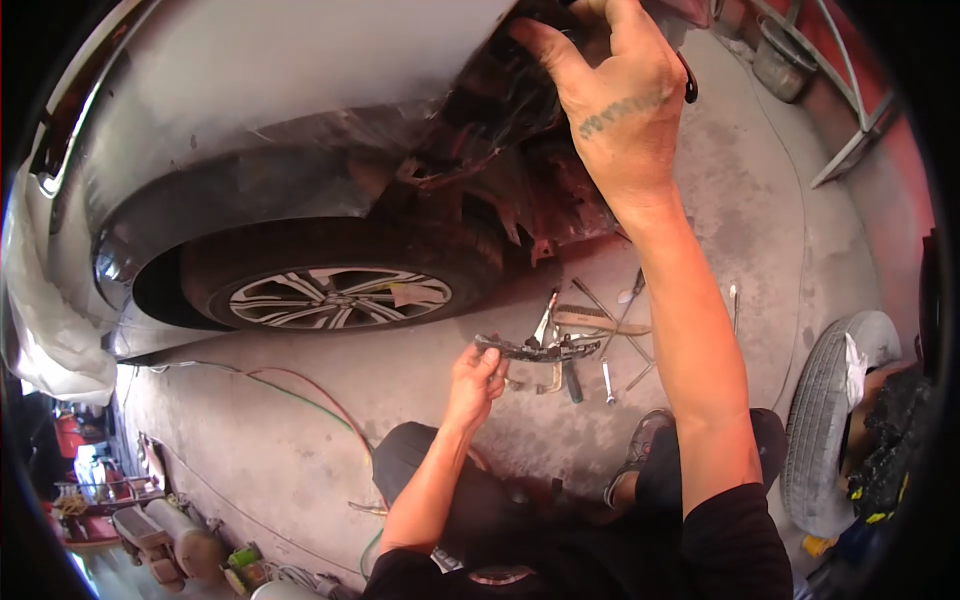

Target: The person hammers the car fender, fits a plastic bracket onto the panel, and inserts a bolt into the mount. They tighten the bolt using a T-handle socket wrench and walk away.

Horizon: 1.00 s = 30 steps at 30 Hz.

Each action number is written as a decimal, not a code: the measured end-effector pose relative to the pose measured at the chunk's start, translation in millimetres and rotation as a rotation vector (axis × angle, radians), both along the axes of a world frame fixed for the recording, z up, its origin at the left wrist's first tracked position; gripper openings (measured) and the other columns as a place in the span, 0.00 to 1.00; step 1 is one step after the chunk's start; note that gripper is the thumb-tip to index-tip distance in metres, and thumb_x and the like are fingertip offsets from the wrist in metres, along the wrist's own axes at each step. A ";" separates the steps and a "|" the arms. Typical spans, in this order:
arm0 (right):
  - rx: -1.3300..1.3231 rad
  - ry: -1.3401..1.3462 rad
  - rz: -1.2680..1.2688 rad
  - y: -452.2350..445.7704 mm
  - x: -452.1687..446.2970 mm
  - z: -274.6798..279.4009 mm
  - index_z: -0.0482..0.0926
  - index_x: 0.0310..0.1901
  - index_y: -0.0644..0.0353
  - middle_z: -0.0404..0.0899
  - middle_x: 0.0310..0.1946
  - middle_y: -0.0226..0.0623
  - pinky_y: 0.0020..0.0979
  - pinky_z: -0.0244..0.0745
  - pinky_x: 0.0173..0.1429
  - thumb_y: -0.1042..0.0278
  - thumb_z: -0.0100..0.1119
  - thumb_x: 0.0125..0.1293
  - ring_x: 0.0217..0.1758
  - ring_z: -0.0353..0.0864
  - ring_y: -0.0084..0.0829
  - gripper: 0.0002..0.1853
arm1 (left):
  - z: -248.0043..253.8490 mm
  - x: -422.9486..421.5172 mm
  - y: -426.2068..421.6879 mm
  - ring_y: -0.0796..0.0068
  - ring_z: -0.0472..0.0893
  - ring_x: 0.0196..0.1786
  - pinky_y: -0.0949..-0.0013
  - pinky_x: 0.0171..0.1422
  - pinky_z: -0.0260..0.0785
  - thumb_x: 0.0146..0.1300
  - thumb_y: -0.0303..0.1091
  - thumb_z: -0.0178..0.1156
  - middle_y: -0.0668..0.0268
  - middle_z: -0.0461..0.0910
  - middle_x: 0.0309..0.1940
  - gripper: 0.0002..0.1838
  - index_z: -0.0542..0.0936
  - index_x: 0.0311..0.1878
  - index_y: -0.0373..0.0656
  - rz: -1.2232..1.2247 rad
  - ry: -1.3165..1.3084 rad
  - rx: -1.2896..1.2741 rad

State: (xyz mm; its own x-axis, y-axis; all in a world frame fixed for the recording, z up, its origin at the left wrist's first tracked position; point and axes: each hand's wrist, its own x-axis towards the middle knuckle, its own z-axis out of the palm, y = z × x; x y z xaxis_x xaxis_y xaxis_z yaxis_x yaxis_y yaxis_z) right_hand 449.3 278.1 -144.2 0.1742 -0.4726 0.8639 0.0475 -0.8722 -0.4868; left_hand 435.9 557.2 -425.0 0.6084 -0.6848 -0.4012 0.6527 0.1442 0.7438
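Note:
My left hand (476,388) pinches one end of a long, thin black plastic bracket (538,351) between thumb and fingers, holding it above the floor. Raised at the top of the view, my right hand (630,105) reaches the open front corner of the grey car (300,80). Its thumb and fingers curl around a dark part there, and the fingertips are partly hidden, so what they grip cannot be made out. Below the fender (240,185) is the wheel (340,298) with silver spokes. Dark inner parts of the car show beside my right wrist.
Several tools lie on the concrete floor, among them a wrench (608,383) and a cross-shaped lug wrench (612,322). A loose tyre (835,420) stands at the right. Red and green hoses (310,395) run at the left, near an air compressor (185,545). A bucket (783,60) sits top right.

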 end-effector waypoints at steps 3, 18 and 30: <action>-0.022 0.005 -0.014 -5.2 7.3 -11.2 0.75 0.43 0.67 0.79 0.35 0.51 0.42 0.75 0.40 0.67 0.77 0.59 0.34 0.79 0.51 0.20 | -10.8 -4.2 3.7 0.88 0.58 0.18 0.80 0.21 0.47 0.78 0.37 0.59 0.71 0.72 0.28 0.09 0.77 0.54 0.45 0.007 0.041 0.030; 0.480 0.143 0.042 -115.3 -89.6 -177.1 0.85 0.46 0.63 0.84 0.35 0.38 0.32 0.77 0.42 0.72 0.67 0.67 0.35 0.84 0.33 0.09 | -35.0 21.8 12.4 0.86 0.58 0.16 0.78 0.19 0.48 0.77 0.41 0.61 0.70 0.75 0.26 0.11 0.76 0.43 0.44 0.036 0.059 0.223; 0.414 1.091 -0.445 -151.5 -170.9 -501.9 0.78 0.63 0.53 0.82 0.45 0.51 0.51 0.79 0.55 0.72 0.56 0.67 0.54 0.83 0.55 0.22 | -40.7 8.6 14.6 0.88 0.58 0.16 0.77 0.19 0.46 0.79 0.40 0.58 0.73 0.72 0.22 0.11 0.78 0.43 0.43 -0.039 -0.029 0.525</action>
State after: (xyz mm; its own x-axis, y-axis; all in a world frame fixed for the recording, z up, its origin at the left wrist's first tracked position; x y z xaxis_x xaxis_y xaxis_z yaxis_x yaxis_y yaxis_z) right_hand 278.4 126.6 -646.2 0.4609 -0.8761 0.1417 -0.8131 -0.4808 -0.3282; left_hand 444.5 571.8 -465.7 0.6023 -0.4186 -0.6797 0.6284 -0.2763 0.7271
